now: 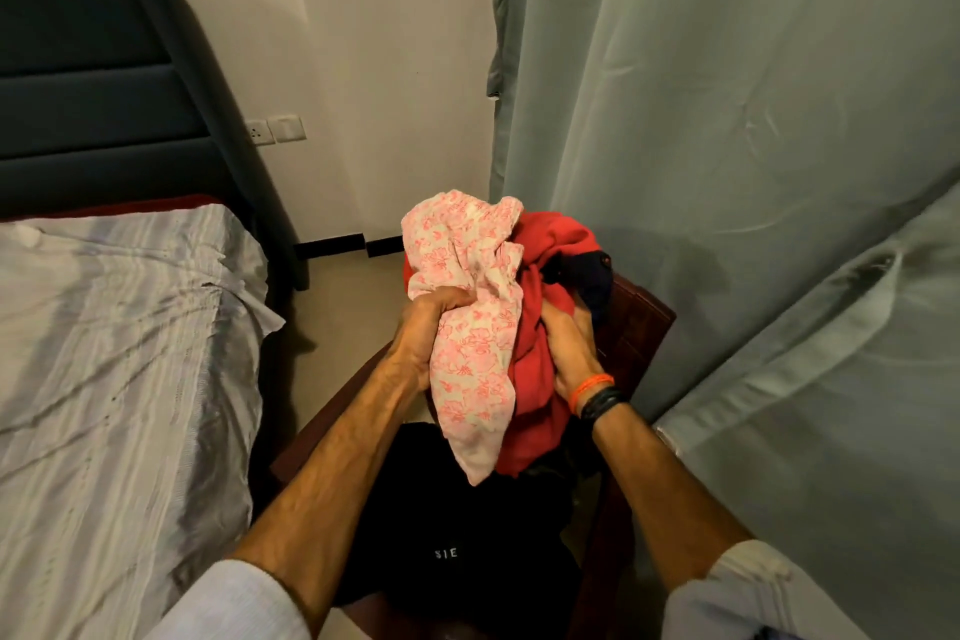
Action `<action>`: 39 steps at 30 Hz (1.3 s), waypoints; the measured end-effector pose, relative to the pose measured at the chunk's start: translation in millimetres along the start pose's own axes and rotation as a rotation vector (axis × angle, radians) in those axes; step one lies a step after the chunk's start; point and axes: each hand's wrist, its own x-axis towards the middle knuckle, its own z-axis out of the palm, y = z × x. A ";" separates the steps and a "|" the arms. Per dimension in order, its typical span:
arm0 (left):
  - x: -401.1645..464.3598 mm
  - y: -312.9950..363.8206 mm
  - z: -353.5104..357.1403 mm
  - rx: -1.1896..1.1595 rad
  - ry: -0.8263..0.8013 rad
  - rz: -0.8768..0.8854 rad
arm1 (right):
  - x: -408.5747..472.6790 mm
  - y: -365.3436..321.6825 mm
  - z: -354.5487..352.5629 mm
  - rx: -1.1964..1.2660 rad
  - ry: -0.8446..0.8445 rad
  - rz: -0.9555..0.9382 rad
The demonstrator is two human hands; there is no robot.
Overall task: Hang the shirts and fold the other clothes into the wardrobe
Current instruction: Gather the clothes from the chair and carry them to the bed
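Observation:
A bundle of clothes is lifted above a dark wooden chair. My left hand grips a pink-and-white floral garment, which hangs down between my forearms. My right hand, with orange and black bands at the wrist, grips a red garment bunched beside it. A dark navy piece sticks out behind the red one. A black garment with small white letters lies on the chair seat below my arms.
A bed with a pale striped sheet and a dark padded headboard fills the left. Grey-green curtains hang at the right, close behind the chair. A narrow strip of floor runs between bed and chair.

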 end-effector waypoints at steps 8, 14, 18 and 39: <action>-100.3 6.1 -33.9 -0.073 0.174 0.166 | -63.9 -5.0 30.2 -0.013 -0.228 -0.007; -194.6 -10.3 -79.9 -0.106 0.365 0.285 | -140.5 4.2 63.4 -0.034 -0.438 0.059; -259.7 -21.4 -120.9 -0.168 0.499 0.351 | -196.2 17.7 95.8 -0.053 -0.595 0.128; -582.0 -88.3 -449.5 -0.392 1.107 0.521 | -556.1 159.8 337.7 -0.187 -1.205 0.303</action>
